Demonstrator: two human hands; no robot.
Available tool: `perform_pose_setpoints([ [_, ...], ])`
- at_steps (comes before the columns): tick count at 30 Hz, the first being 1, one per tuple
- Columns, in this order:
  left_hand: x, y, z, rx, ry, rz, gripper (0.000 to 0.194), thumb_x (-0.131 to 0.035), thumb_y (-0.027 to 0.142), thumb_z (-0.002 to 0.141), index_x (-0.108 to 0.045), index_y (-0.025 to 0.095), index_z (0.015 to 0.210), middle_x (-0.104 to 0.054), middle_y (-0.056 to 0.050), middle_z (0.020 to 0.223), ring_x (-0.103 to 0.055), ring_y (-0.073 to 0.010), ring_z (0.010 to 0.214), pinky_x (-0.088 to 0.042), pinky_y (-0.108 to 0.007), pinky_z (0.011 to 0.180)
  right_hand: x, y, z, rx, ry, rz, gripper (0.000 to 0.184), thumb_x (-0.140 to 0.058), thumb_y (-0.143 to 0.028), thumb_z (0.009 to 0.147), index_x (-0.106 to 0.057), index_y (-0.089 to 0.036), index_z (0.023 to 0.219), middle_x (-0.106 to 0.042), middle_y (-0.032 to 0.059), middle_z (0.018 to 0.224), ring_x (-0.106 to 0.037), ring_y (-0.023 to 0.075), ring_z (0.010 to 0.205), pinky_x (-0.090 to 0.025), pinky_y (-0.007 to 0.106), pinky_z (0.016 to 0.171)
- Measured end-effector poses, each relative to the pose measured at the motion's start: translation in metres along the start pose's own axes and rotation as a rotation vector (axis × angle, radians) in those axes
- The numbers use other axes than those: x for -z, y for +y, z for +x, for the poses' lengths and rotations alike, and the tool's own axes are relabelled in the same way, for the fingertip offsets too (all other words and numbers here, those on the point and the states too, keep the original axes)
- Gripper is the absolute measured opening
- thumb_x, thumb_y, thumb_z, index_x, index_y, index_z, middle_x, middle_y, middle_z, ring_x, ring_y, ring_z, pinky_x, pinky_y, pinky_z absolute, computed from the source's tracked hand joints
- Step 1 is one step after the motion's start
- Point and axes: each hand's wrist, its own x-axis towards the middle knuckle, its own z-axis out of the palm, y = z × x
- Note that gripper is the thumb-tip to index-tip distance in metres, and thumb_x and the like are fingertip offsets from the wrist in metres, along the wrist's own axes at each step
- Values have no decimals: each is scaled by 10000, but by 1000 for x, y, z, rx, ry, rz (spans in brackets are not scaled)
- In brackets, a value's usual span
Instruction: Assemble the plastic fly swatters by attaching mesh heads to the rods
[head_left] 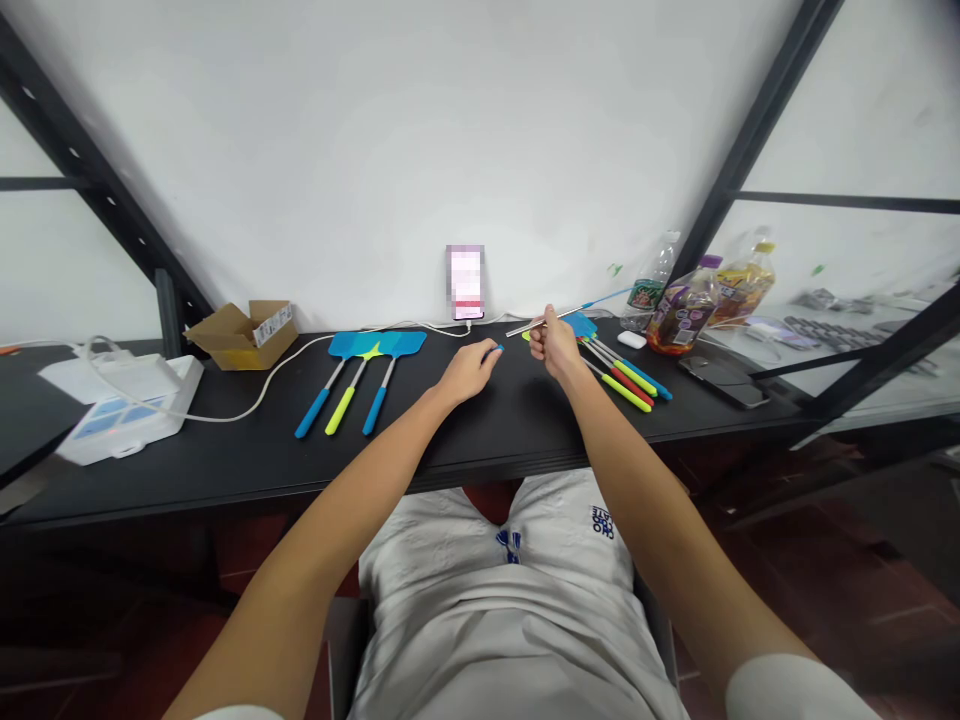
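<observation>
Across the black bench (pixel 247 460), three swatters (pixel 340 410) lie side by side on your left, and a loose pile (pixel 628 394) of more lies by your right forearm. Bottles (pixel 684 308) stand farther right; an open box (pixel 241 345) sits far left. Between your hands, farther back, a phone (pixel 467 283) leans upright on the wall. Your right hand (pixel 559 345) is curled closed around a metal rod (pixel 520 329) with a blue far end. Your left hand (pixel 469 370), nearly closed, holds a blue piece (pixel 496 348), mostly hidden, near the rod's bare end.
</observation>
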Motion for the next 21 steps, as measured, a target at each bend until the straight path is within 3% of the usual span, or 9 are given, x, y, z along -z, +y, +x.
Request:
perform_pose_setpoints([
  [6,0,-8,2,52,54,-3,301,-379,363,987,-625,190,995,-677,-46,883,-596,-168,815,-417,-252,746,1,4,1,-4,-65,-28,393,-536,-540,910,-502,-182,752,-484,-38,517,-410,67,377,-236,170,319],
  [17,0,-9,1,-44,119,-22,274,-410,339,971,-629,183,915,-668,-46,820,-577,-169,726,-394,-262,675,-4,6,-4,-12,-185,-51,395,-586,-558,870,-528,-183,762,-510,-39,521,-427,70,389,-241,173,326],
  [21,0,-9,0,-59,110,27,257,-427,332,961,-635,187,922,-676,-58,852,-592,-183,760,-406,-275,704,-11,10,-11,-46,-325,-130,405,-601,-578,854,-547,-180,802,-563,-23,569,-465,75,400,-257,172,327],
])
